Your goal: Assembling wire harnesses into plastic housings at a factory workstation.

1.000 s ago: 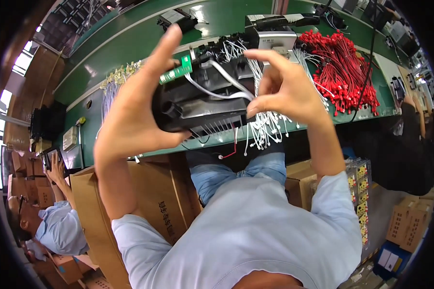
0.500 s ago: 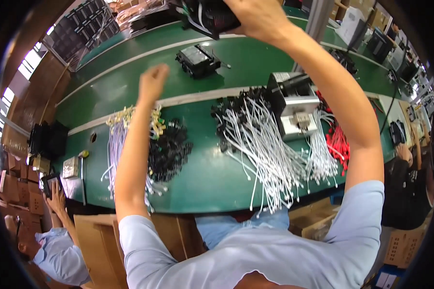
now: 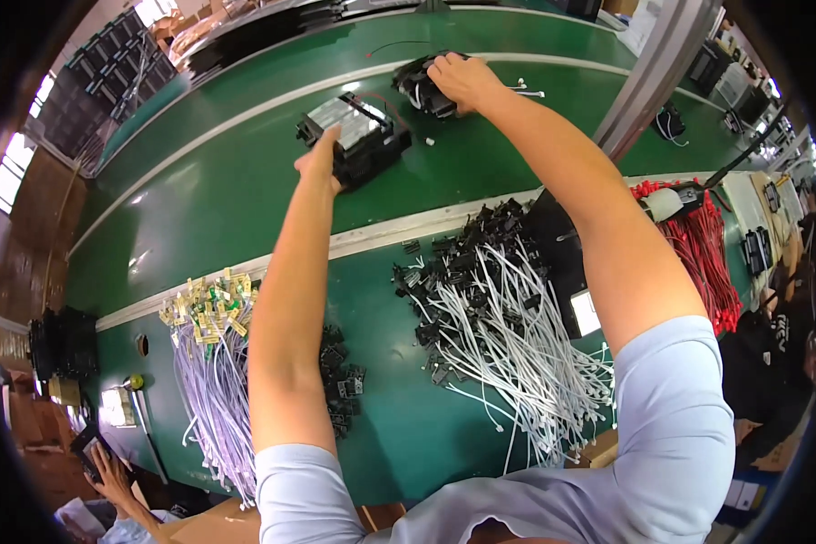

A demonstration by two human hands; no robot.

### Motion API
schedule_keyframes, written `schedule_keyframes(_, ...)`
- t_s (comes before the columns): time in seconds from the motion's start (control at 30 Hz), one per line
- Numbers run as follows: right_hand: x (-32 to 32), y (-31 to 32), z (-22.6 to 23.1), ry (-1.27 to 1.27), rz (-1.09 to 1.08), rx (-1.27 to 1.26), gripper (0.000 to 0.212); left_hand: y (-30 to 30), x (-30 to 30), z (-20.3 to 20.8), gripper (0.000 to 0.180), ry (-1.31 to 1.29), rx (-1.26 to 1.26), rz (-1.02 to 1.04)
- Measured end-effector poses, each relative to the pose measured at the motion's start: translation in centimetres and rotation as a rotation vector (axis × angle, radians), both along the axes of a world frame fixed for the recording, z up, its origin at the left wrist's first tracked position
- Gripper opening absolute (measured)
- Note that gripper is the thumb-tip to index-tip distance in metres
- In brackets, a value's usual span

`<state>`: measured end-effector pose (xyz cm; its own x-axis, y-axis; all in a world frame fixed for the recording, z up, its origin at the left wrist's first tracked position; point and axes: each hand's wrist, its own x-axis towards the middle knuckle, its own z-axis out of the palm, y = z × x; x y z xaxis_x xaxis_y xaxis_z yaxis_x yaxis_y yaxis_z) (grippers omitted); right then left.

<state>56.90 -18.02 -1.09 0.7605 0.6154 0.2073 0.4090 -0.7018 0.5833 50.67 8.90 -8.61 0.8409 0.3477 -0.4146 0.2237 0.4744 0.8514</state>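
Both my arms reach forward over the green belt. With its fingers mostly hidden behind the edge, my left hand (image 3: 320, 163) grips the near left side of a black boxy device (image 3: 374, 156) with a silvery top. Farther off and to the right, my right hand (image 3: 465, 82) is closed over a second black device (image 3: 417, 89), which has loose wires about it. The two devices are close together but apart. Nearer me lie white cables with black connectors (image 3: 508, 335) in a heap, and lilac cables with yellowish connectors (image 3: 213, 354).
Small black parts (image 3: 343, 385) lie partly behind my left forearm. Red cables (image 3: 703, 254) are piled at the right, near a grey metal post (image 3: 653, 77). A co-worker's hand (image 3: 109, 476) holds a dark part at lower left. Another person (image 3: 743, 363) is at right.
My right hand has brought its black device down onto the belt. My left hand has moved forward from empty space to the silvery-topped device. The whole view has shifted.
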Motion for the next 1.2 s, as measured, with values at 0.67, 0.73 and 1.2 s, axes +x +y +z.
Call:
schedule_keyframes(0.67,-29.5,-0.2,11.4,0.43,-0.064,0.146,0.015,9.4,-23.1,15.0,0.088,-0.595,0.451,-0.033)
schedule_keyframes(0.73,-29.0,-2.2,9.3,0.371,-0.014,0.171,0.016,7.0,-30.0,15.9,0.041,-0.751,0.143,-0.229)
schedule_keyframes(1.2,-31.3,-2.8,1.8,0.338,-0.078,-0.135,0.022,-0.5,-52.5,9.9,0.132,-0.476,0.722,-0.731)
